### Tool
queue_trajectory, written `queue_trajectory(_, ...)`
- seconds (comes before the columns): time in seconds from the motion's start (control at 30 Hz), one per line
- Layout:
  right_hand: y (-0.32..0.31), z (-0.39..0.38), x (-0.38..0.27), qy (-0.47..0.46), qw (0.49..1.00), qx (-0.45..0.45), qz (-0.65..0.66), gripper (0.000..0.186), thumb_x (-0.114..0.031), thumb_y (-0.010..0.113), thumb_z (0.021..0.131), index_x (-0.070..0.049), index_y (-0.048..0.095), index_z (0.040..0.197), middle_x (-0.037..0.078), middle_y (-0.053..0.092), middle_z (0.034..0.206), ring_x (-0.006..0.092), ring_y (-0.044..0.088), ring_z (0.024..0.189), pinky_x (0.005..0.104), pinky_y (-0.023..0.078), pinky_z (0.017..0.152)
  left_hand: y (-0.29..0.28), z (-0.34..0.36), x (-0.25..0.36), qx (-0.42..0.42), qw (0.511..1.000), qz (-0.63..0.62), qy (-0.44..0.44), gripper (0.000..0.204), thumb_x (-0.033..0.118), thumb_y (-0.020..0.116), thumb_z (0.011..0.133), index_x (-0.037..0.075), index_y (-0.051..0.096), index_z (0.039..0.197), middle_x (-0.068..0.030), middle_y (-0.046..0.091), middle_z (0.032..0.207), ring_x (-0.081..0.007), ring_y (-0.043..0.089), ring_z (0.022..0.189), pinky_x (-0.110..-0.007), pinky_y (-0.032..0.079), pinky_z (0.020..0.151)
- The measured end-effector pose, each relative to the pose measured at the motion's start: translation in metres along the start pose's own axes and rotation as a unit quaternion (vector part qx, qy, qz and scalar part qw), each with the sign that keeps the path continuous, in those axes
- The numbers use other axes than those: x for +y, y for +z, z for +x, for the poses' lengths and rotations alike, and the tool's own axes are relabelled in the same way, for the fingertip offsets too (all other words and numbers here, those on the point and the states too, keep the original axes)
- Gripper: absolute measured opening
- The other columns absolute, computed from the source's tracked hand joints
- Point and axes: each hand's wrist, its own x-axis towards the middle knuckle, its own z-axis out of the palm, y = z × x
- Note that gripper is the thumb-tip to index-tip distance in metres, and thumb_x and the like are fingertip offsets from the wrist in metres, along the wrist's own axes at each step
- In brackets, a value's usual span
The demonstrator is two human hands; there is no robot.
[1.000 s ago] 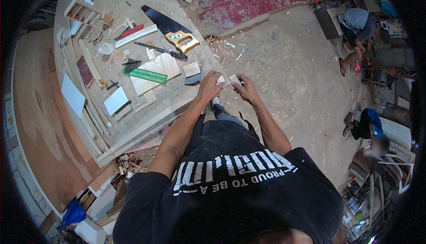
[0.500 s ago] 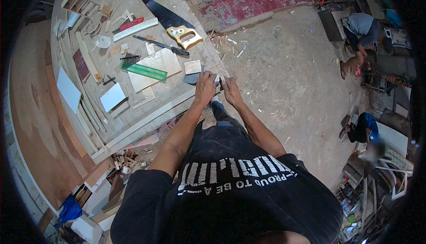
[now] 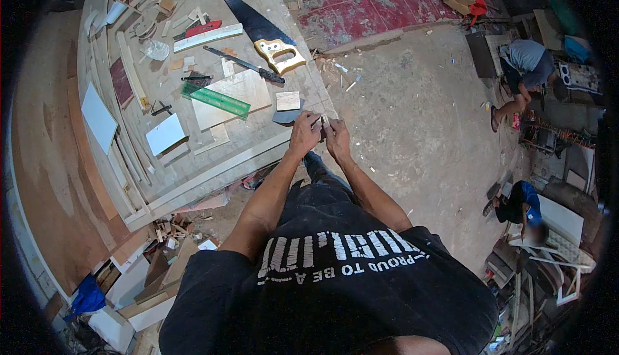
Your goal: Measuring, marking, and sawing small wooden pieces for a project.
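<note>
At the near right corner of the workbench (image 3: 225,150), my two hands meet around a small pale piece of wood (image 3: 324,119). My left hand (image 3: 304,134) has its fingers closed on one side of it. From the other side my right hand (image 3: 337,139) pinches the same piece, and the fingers hide most of it. Just beyond my left hand lies a square wooden block (image 3: 287,101), resting partly over a dark grey sheet (image 3: 284,117). A handsaw (image 3: 278,54) with a yellow handle and a dark file-like tool (image 3: 242,63) lie farther back.
On the bench are a green ruler (image 3: 216,99) over a thin board (image 3: 258,90), a white panel (image 3: 166,135), a red-handled tool (image 3: 203,29) and wood strips. Scraps litter the floor (image 3: 400,116). Two other people (image 3: 529,65) crouch at the right.
The view has shifted slightly, so the bench sits a little farther right. Both hands stay together on the small wooden piece, which now appears turned between the fingers.
</note>
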Motion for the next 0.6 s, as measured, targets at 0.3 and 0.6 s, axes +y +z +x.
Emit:
queue_trajectory(0.3,-0.009,0.003,-0.003,0.016,0.998,-0.049,0.042,0.027,-0.022,0.057,0.099,0.001,0.069,0.106,0.016,0.063,0.094,0.0275,0.057,0.090,0.0371,0.046,0.082,0.002,0.010,0.006,-0.043,0.994,-0.044,-0.089,0.033,0.027,0.070,0.085,0.004,0.073,0.108,-0.0181,0.065,0.099,-0.0335,0.063,0.095,-0.039,0.050,0.083)
queue_trajectory(0.6,-0.017,0.010,-0.005,0.074,0.992,-0.095,0.042,0.030,-0.025,0.059,0.098,0.001,0.069,0.107,0.016,0.066,0.098,0.0270,0.058,0.092,0.0358,0.045,0.083,0.002,0.017,0.010,-0.042,0.993,-0.047,-0.103,0.028,0.024,0.071,0.085,0.004,0.074,0.105,-0.0229,0.065,0.101,-0.0386,0.064,0.097,-0.044,0.050,0.088)
